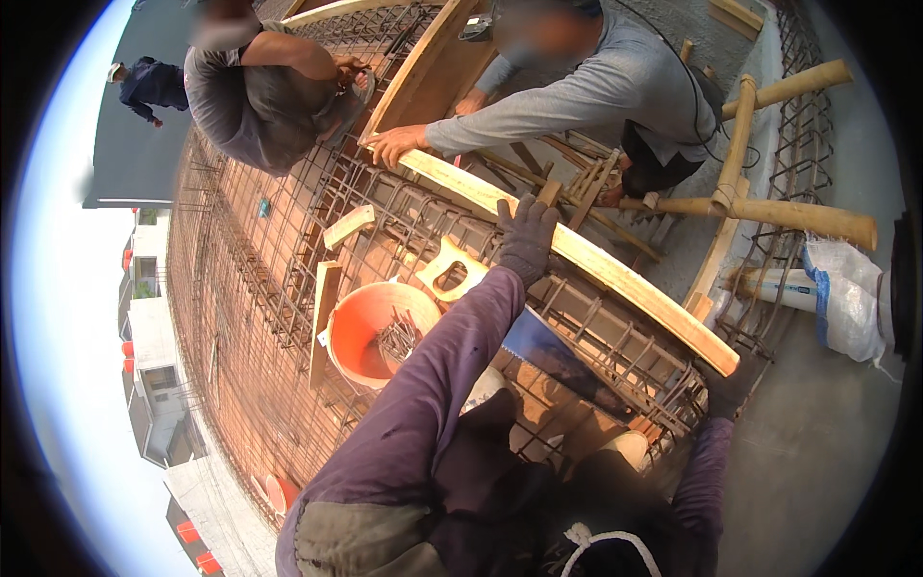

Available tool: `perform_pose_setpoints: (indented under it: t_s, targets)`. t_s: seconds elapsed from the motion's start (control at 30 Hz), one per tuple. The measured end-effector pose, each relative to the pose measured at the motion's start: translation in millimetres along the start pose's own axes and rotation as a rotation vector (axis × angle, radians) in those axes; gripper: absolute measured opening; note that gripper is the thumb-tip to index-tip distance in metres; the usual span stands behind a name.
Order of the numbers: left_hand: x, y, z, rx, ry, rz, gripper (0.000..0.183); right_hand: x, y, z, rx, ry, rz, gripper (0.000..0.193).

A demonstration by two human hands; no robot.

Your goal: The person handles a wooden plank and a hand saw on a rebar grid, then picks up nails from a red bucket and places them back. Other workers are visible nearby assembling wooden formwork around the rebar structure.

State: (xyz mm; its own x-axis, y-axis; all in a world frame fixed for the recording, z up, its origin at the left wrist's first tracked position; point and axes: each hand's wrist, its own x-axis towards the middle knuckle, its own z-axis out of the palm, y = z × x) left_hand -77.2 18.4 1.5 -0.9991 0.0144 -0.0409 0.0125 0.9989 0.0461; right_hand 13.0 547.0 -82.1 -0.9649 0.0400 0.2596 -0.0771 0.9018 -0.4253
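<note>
- The gloved left hand (pixel 526 236) lies across 1 long plank (pixel 630 288); the right hand (pixel 729 392), in shadow, is at its lower end.
- A co-worker's hand (pixel 397 144) rests on the upper end.
- Below, 1 orange bucket (pixel 361 322) holds metal pieces (pixel 399 338), beside 1 yellow-handled saw (pixel 470 277).

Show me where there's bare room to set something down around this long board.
The smooth grey surface, bordered by the white-and-blue sack and right hand, looks bare, though its depth is unclear. Around the orange bucket it's crowded: hand saw, wood offcuts, rebar mesh. The left hand lies on the board.
</note>
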Motion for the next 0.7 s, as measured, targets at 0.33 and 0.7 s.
perform_pose_setpoints:
  t_s: [0.33, 0.7]
  targets:
    - [-0.4, -3.7, 1.9, -0.048, 0.015, 0.057, 0.110, -6.6, -2.9, -0.6, -0.038, -0.039, 0.030, 0.099]
    - [-1.4, -9.4, 7.3, -0.030, 0.078, 0.116, 0.105, -6.9, -9.4, -5.0, 0.194, -0.110, 0.153, 0.095]
